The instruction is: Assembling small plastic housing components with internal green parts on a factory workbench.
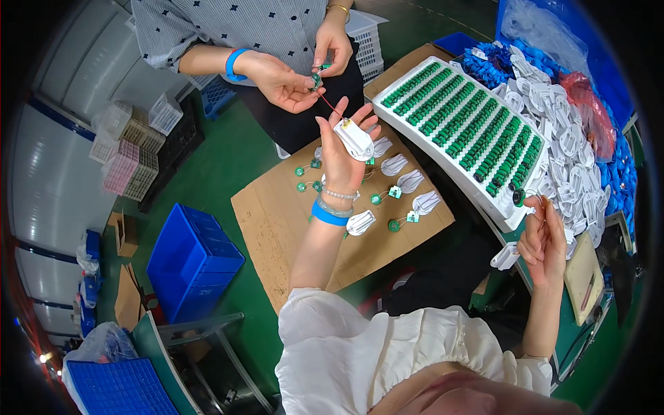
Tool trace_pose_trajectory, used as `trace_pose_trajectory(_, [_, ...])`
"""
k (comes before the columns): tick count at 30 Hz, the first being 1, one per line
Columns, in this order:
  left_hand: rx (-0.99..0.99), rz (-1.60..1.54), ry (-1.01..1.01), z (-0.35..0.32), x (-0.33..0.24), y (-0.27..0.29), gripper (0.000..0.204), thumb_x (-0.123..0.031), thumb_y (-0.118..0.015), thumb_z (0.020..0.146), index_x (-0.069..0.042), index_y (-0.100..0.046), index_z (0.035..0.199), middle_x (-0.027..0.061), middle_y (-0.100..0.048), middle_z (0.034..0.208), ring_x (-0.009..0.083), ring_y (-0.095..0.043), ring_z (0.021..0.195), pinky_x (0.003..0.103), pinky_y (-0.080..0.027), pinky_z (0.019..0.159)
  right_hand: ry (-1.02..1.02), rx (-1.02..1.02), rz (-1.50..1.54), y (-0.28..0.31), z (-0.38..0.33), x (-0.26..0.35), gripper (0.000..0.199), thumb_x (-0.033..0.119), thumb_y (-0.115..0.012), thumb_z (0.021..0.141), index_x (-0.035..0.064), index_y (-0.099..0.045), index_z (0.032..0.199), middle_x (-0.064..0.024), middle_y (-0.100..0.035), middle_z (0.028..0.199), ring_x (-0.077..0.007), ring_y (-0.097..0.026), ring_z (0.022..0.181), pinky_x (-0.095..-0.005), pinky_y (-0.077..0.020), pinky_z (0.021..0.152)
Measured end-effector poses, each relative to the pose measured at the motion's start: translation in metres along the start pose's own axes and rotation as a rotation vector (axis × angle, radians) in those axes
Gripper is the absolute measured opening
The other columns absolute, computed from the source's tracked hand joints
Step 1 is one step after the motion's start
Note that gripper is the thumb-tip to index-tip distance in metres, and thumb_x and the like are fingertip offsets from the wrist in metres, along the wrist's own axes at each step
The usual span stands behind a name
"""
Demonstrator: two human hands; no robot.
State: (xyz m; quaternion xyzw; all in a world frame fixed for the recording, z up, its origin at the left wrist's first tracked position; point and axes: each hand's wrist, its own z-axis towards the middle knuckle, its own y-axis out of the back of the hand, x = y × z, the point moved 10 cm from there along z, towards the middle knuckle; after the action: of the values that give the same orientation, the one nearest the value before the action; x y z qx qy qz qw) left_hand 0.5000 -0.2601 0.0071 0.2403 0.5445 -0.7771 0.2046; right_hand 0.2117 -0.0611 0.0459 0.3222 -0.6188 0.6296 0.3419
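Palm up in the middle, my left hand point(339, 160) holds a white plastic casing point(354, 140) lying across its fingers. A thin red wire point(330, 105) runs from that casing to a small green circuit board point(316, 81) in another person's fingers. On the right, my right hand point(543, 238) is closed in a pinch on thin wires by the corner of a white tray point(510, 216). Beside its fingertips is a dark green round part point(519, 198). A second white casing point(505, 256) hangs below, next to my right hand; its link to the wires is hard to make out.
Several casings wired to green boards lie on the cardboard point(277, 228). Rows of green round parts fill the tray. Behind it are heaped white casings point(553, 166) and blue wire bundles point(487, 63). A blue bin point(197, 259) stands on the floor at left; the co-worker's hands point(283, 79) are opposite.
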Motion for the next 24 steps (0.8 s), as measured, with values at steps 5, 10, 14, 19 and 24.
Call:
trace_pose_trajectory(5, [-0.008, 0.011, 0.003, 0.0011, 0.0023, 0.0040, 0.071, -0.061, -0.032, 0.094, -0.006, -0.031, 0.138, 0.0254, -0.043, 0.132, 0.0312, -0.056, 0.107, 0.046, -0.046, 0.094, -0.001, -0.005, 0.002, 0.0013, 0.0001, -0.0017, 0.041, 0.029, -0.031, 0.103, -0.0047, -0.052, 0.115, 0.0010, -0.034, 0.050, -0.0032, -0.019, 0.035, -0.0188, -0.0207, 0.033])
trace_pose_trajectory(10, [-0.012, 0.004, 0.005, 0.0002, 0.0050, 0.0054, 0.072, -0.061, -0.032, 0.094, -0.005, -0.031, 0.138, 0.0251, -0.044, 0.132, 0.0309, -0.056, 0.106, 0.045, -0.046, 0.093, -0.008, -0.010, 0.003, 0.0024, -0.0010, -0.0024, 0.041, 0.029, -0.031, 0.103, -0.0047, -0.052, 0.115, 0.0013, -0.033, 0.050, -0.0031, -0.020, 0.035, -0.0187, -0.0209, 0.033])
trace_pose_trajectory(14, [-0.017, 0.006, 0.010, -0.0010, 0.0045, 0.0034, 0.070, -0.061, -0.032, 0.094, -0.006, -0.031, 0.138, 0.0224, -0.047, 0.129, 0.0273, -0.056, 0.105, 0.040, -0.047, 0.091, -0.002, -0.009, -0.005, 0.0021, -0.0012, -0.0020, 0.041, 0.029, -0.030, 0.104, -0.0046, -0.052, 0.115, 0.0014, -0.033, 0.050, -0.0030, -0.020, 0.035, -0.0189, -0.0208, 0.033])
trace_pose_trajectory(19, [-0.027, 0.008, 0.016, -0.0012, 0.0044, 0.0025, 0.068, -0.060, -0.032, 0.095, -0.008, -0.031, 0.138, 0.0195, -0.050, 0.127, 0.0234, -0.057, 0.103, 0.036, -0.048, 0.089, -0.002, -0.008, -0.006, 0.0013, -0.0011, -0.0020, 0.041, 0.029, -0.030, 0.104, -0.0046, -0.052, 0.115, 0.0015, -0.033, 0.050, -0.0031, -0.019, 0.035, -0.0192, -0.0203, 0.033])
trace_pose_trajectory(24, [-0.020, 0.012, 0.020, -0.0012, 0.0046, 0.0030, 0.067, -0.059, -0.032, 0.095, -0.008, -0.031, 0.139, 0.0184, -0.050, 0.127, 0.0226, -0.057, 0.103, 0.036, -0.048, 0.088, -0.003, -0.018, -0.005, 0.0019, -0.0010, -0.0026, 0.042, 0.029, -0.030, 0.104, -0.0045, -0.052, 0.115, 0.0016, -0.033, 0.049, -0.0032, -0.019, 0.035, -0.0193, -0.0199, 0.033])
